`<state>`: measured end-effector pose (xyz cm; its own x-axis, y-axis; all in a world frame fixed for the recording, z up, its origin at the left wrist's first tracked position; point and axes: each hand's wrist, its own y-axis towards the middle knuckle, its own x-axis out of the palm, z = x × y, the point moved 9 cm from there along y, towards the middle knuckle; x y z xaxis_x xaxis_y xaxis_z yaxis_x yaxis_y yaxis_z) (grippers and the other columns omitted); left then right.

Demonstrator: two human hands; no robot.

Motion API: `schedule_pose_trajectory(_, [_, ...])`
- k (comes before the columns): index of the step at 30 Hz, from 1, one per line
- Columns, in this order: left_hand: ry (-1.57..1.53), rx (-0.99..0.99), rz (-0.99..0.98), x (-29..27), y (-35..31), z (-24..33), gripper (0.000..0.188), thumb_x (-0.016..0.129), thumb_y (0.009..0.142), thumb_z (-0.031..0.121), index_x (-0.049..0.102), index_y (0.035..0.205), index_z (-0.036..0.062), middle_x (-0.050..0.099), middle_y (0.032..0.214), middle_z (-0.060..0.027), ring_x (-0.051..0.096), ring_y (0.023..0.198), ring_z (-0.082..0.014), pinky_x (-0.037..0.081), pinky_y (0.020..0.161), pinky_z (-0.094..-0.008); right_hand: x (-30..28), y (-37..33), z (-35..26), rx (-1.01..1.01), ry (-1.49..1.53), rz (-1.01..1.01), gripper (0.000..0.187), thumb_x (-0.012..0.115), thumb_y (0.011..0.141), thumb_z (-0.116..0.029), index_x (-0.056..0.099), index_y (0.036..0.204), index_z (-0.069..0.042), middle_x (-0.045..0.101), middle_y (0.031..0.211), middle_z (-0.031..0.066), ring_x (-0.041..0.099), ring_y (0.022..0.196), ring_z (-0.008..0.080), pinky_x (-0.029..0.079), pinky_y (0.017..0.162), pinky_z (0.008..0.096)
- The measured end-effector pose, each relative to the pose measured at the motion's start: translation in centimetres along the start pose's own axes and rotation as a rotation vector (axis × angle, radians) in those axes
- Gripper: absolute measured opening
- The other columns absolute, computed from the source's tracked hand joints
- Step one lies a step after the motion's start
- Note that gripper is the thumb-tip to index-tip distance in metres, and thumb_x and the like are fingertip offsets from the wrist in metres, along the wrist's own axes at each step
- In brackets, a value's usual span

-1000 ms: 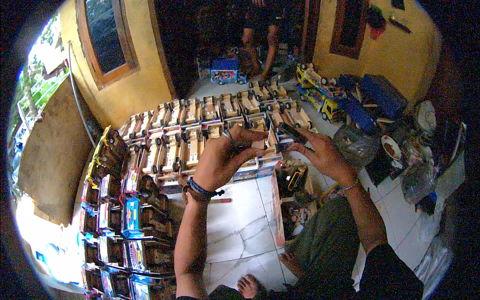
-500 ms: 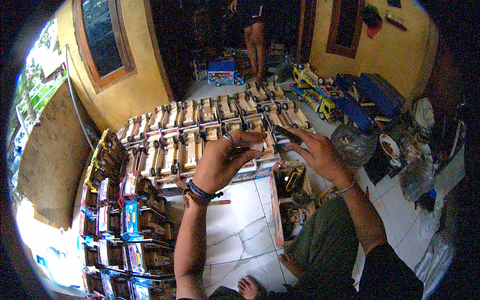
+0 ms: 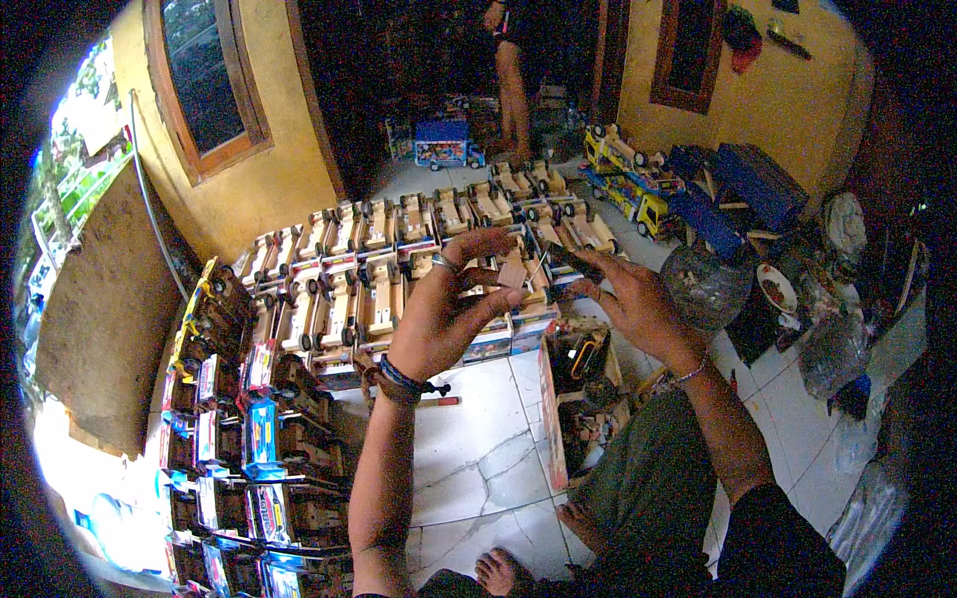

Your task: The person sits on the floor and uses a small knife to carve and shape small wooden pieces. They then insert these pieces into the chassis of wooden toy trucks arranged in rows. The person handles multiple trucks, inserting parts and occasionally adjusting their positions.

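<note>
My left hand (image 3: 439, 314) is raised in front of me, with a small pale flat piece (image 3: 512, 275) pinched at its fingertips. Its index finger is lifted away from the thumb. Close by on the right, my right hand (image 3: 638, 309) is closed around a dark, narrow, flat object (image 3: 572, 261) whose kind I cannot make out. A thin bright edge shows between that object and the pale piece. Behind both hands stand rows of wooden toy trucks (image 3: 381, 299), turned over with their wheels up.
More toy trucks (image 3: 264, 439) are stacked at the left. An open box (image 3: 553, 439) of small pieces stands by my right leg. A red-handled tool (image 3: 441, 402) lies on the white tiles. Yellow toy trucks (image 3: 653, 214) and plastic bags (image 3: 832, 359) are at the right; a person (image 3: 510, 90) stands behind.
My left index finger has lifted and the fingers have spread, so the pale piece shows more. The dark object in my right hand has tilted slightly. The person behind has shifted a little.
</note>
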<state>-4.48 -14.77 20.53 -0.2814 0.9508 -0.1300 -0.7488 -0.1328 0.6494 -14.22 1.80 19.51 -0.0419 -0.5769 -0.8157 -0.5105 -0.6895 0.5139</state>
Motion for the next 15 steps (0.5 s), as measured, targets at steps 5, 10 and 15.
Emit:
schedule_pose_trajectory(5, [-0.346,-0.386,-0.033,2.5,-1.0,-3.2,0.037,0.051,0.101,0.031,0.052,0.116,-0.0027,0.066,0.101,-0.0118,0.068,0.087,-0.0196,0.057,0.077,-0.031,-0.4,0.1,0.1,0.002,-0.029,0.051,0.038,0.058,0.094,-0.029,0.056,0.125,-0.007,0.064,0.116,0.0209,0.062,0.103,0.04,0.049,0.088,0.0454])
schedule_pose_trajectory(10, [-0.315,-0.412,-0.011,2.8,-0.7,-3.0,0.037,0.046,0.103,0.035,0.055,0.101,-0.0014,0.066,0.085,-0.0097,0.067,0.074,-0.0156,0.055,0.07,-0.0275,-0.5,0.2,0.0,-0.041,-0.047,0.111,0.037,0.06,0.094,-0.028,0.056,0.125,-0.009,0.065,0.111,0.0205,0.062,0.1,0.0397,0.049,0.086,0.0458])
schedule_pose_trajectory(15, [-0.09,-0.329,-0.056,2.1,-0.5,-2.3,0.035,0.048,0.103,0.033,0.057,0.095,-0.0001,0.062,0.074,-0.0058,0.065,0.069,-0.0136,0.053,0.063,-0.0264,-0.3,0.1,-0.2,-0.009,-0.058,0.071,0.037,0.06,0.093,-0.029,0.056,0.125,-0.011,0.065,0.109,0.0198,0.062,0.099,0.0392,0.05,0.086,0.0457])
